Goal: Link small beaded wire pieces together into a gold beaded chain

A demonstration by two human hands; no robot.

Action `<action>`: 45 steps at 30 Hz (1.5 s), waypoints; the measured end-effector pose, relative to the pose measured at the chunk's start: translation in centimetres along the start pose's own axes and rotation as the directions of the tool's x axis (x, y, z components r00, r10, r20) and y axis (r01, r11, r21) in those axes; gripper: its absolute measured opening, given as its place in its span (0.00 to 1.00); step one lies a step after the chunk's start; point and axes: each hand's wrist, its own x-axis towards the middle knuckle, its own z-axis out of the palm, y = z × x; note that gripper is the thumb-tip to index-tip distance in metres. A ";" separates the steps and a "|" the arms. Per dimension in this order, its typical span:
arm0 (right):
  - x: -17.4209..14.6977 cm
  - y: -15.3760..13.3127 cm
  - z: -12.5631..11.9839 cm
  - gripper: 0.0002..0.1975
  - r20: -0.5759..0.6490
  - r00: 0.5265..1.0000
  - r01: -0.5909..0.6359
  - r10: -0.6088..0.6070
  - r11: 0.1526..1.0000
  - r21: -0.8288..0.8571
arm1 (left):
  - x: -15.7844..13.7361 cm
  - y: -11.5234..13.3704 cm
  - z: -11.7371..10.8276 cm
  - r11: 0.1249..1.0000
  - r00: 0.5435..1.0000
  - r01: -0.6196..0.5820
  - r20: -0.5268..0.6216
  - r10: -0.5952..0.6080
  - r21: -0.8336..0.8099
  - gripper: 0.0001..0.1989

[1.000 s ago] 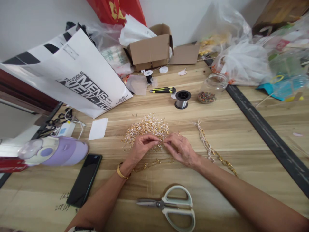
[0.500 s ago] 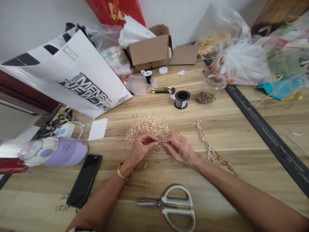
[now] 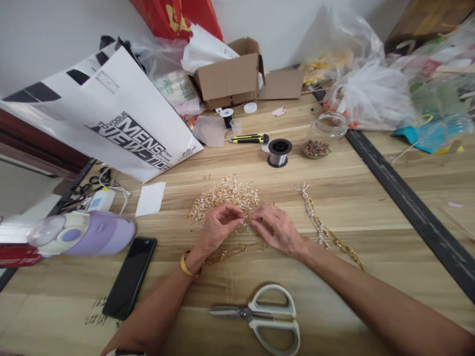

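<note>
My left hand (image 3: 219, 226) and my right hand (image 3: 276, 228) face each other with a narrow gap between them. Thumb and forefinger of each are pinched together; whatever they hold is too small to make out. Just behind them lies a pile of small gold and silvery jewellery pieces (image 3: 222, 193). Nearer me, a thin gold chain (image 3: 241, 248) stretches across the table below the fingers. To the right of my right hand lie linked gold and silver chains (image 3: 319, 225). Scissors (image 3: 256, 314) with pale handles rest at the front, between my forearms.
Behind the pile are a wire spool (image 3: 279, 152), a yellow-black utility knife (image 3: 249, 139) and a glass jar of beads (image 3: 322, 138). On the left are a phone (image 3: 129, 277), a purple bottle (image 3: 100, 232) and a white bag (image 3: 129, 123). A cardboard box (image 3: 228, 76) stands at the back.
</note>
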 end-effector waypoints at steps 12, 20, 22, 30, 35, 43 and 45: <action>0.0 -0.1 -0.1 0.04 0.010 1.000 0.016 -0.015 0.999 -0.045 | -0.5 -0.2 0.4 0.947 0.976 -0.207 -0.020 0.218 0.247 0.05; 0.0 -0.1 -0.1 0.02 0.003 1.000 0.021 -0.021 0.997 -0.072 | -0.6 -0.6 0.4 0.794 0.924 -0.349 0.043 0.380 0.498 0.04; 0.0 -0.1 -0.1 0.03 0.009 1.000 0.018 -0.017 0.997 -0.077 | -0.6 -0.5 0.4 0.747 0.902 -0.393 0.066 0.427 0.537 0.04; 0.0 -0.1 0.0 0.02 0.008 1.000 0.024 -0.024 0.997 -0.067 | -0.6 -0.5 0.5 0.677 0.857 -0.468 0.103 0.505 0.568 0.04; 0.1 -0.2 0.0 0.02 0.009 1.000 0.027 -0.026 0.998 -0.063 | -0.6 -0.7 0.5 0.690 0.867 -0.454 0.101 0.488 0.564 0.04; 0.0 0.0 0.0 0.02 0.023 0.999 0.027 -0.025 0.997 -0.069 | -0.7 -0.6 0.5 0.677 0.864 -0.453 0.098 0.495 0.580 0.04; 0.0 0.0 0.1 0.03 0.022 1.000 0.023 -0.021 0.997 -0.075 | -0.7 -0.6 0.5 0.669 0.855 -0.464 0.097 0.509 0.581 0.05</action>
